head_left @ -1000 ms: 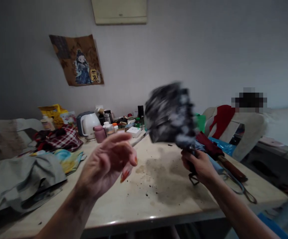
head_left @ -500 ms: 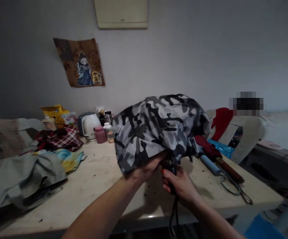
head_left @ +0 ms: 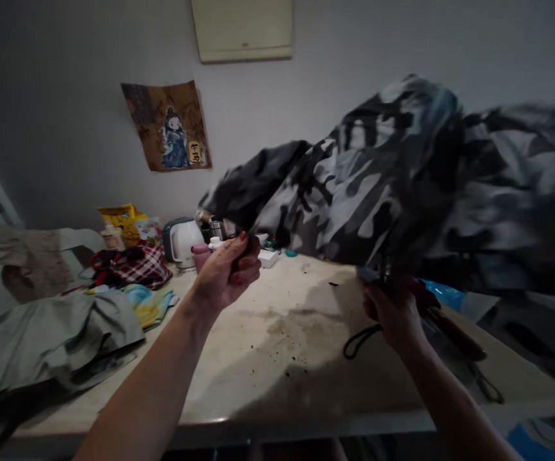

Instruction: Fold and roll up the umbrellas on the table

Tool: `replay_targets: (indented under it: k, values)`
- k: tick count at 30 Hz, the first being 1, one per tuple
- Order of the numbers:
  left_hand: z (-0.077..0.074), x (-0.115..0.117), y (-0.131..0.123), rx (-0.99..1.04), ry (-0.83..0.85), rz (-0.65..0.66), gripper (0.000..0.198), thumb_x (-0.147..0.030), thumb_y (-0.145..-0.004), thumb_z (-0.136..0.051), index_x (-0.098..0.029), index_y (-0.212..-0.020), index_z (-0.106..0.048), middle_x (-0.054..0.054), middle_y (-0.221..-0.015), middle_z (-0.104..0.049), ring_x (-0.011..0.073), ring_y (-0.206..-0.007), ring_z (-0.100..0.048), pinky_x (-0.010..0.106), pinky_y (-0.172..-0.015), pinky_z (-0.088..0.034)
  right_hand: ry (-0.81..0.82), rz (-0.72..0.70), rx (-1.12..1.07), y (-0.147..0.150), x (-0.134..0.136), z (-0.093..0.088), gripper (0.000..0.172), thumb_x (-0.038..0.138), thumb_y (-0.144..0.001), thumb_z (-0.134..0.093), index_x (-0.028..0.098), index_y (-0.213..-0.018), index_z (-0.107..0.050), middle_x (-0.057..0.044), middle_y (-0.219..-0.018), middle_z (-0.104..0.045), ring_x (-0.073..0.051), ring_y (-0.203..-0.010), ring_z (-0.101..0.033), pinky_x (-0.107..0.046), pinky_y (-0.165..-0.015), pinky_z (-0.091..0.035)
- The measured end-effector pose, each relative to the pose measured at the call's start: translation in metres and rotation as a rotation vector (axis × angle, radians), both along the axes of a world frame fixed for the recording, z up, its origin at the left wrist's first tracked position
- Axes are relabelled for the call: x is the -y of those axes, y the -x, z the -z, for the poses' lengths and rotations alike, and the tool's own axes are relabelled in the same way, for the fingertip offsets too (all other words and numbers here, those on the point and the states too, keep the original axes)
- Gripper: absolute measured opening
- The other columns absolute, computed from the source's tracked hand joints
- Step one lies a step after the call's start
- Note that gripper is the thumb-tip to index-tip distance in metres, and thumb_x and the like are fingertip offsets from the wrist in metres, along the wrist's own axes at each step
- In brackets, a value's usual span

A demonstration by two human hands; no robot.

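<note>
A grey camouflage umbrella spreads wide across the right half of the view, above the pale table. My right hand is closed round its handle under the canopy, and a black wrist loop hangs from the handle. My left hand is closed in a pinch on the canopy's left edge, holding it out over the table.
A grey garment, a colourful cloth and a plaid cloth lie at the left. A white kettle, a pink cup and small bottles stand by the wall. A poster hangs above them.
The bunched canopy has spread open up and to the right. My left hand moved from the handle out to the canopy's left edge. My right hand shifted right with the handle.
</note>
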State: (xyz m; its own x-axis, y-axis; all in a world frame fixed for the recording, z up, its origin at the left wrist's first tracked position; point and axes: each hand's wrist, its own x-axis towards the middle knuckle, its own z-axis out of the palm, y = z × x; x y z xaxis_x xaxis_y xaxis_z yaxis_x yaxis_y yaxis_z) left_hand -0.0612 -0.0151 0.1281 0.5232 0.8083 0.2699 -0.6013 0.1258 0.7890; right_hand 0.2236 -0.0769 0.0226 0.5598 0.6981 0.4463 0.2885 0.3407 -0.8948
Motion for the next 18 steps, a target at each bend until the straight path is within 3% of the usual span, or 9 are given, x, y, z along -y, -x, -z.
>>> replay_targets:
  k: [3,6,8,11,13,16,18]
  values:
    - [0.006,0.003,0.015,0.146,-0.012,0.038,0.017,-0.024,-0.091,-0.050,-0.010,-0.086,-0.059,-0.005,-0.058,-0.042,0.0010,-0.039,-0.039,0.011,-0.035,-0.028,-0.054,-0.151,-0.288,0.000,-0.008,-0.023,0.025,0.031,-0.065,-0.067,0.018,-0.055,-0.048,0.003,-0.046,-0.047,-0.008,-0.039,-0.040,-0.021,-0.037,-0.030]
    - [0.028,-0.003,0.018,0.203,-0.004,0.015,0.019,-0.030,-0.088,-0.057,-0.012,-0.092,-0.060,-0.005,-0.060,-0.045,0.0020,-0.042,-0.041,0.011,-0.037,-0.030,-0.063,-0.500,-0.696,0.009,-0.005,-0.053,0.028,0.021,-0.060,-0.069,0.018,-0.056,-0.042,0.008,-0.047,-0.038,-0.003,-0.038,-0.033,-0.017,-0.036,-0.029]
    - [0.046,-0.004,0.009,0.089,0.025,0.031,0.023,-0.032,-0.083,-0.064,-0.013,-0.094,-0.062,-0.002,-0.064,-0.052,0.0026,-0.045,-0.044,0.011,-0.039,-0.031,0.016,-0.716,-0.834,0.021,0.003,-0.069,0.028,0.017,-0.063,-0.068,0.018,-0.058,-0.040,0.009,-0.048,-0.035,-0.001,-0.037,-0.030,-0.015,-0.035,-0.029]
    - [0.062,0.003,-0.025,-0.192,-0.042,0.161,0.036,-0.032,-0.076,-0.073,-0.010,-0.103,-0.063,0.007,-0.075,-0.065,0.0076,-0.053,-0.055,0.015,-0.045,-0.039,0.061,-0.820,-0.882,0.046,0.017,-0.078,0.028,0.016,-0.065,-0.067,0.017,-0.059,-0.040,0.008,-0.049,-0.037,-0.001,-0.036,-0.031,-0.015,-0.035,-0.030]
    - [0.059,0.010,-0.057,-0.228,-0.051,0.233,0.040,-0.033,-0.076,-0.073,-0.009,-0.106,-0.063,0.012,-0.083,-0.068,0.0141,-0.069,-0.064,0.021,-0.061,-0.048,0.032,-0.823,-0.859,0.063,0.024,-0.074,0.030,0.018,-0.065,-0.070,0.017,-0.059,-0.041,0.008,-0.048,-0.038,-0.001,-0.036,-0.033,-0.015,-0.035,-0.031]
    - [0.038,0.013,-0.107,-0.201,0.002,0.264,0.035,-0.042,-0.085,-0.059,-0.010,-0.099,-0.064,0.009,-0.076,-0.068,0.0143,-0.057,-0.060,0.028,-0.059,-0.049,0.029,-0.826,-0.765,0.086,0.032,-0.061,0.031,0.024,-0.064,-0.076,0.016,-0.062,-0.046,0.008,-0.047,-0.040,-0.002,-0.036,-0.034,-0.015,-0.035,-0.029]
    - [0.022,0.010,-0.134,-0.166,0.056,0.146,0.032,-0.038,-0.089,-0.052,-0.009,-0.086,-0.065,0.004,-0.061,-0.061,0.0117,-0.050,-0.056,0.026,-0.056,-0.048,0.018,-0.805,-0.730,0.095,0.037,-0.054,0.033,0.027,-0.061,-0.079,0.016,-0.065,-0.048,0.008,-0.047,-0.041,-0.002,-0.036,-0.033,-0.015,-0.035,-0.027]
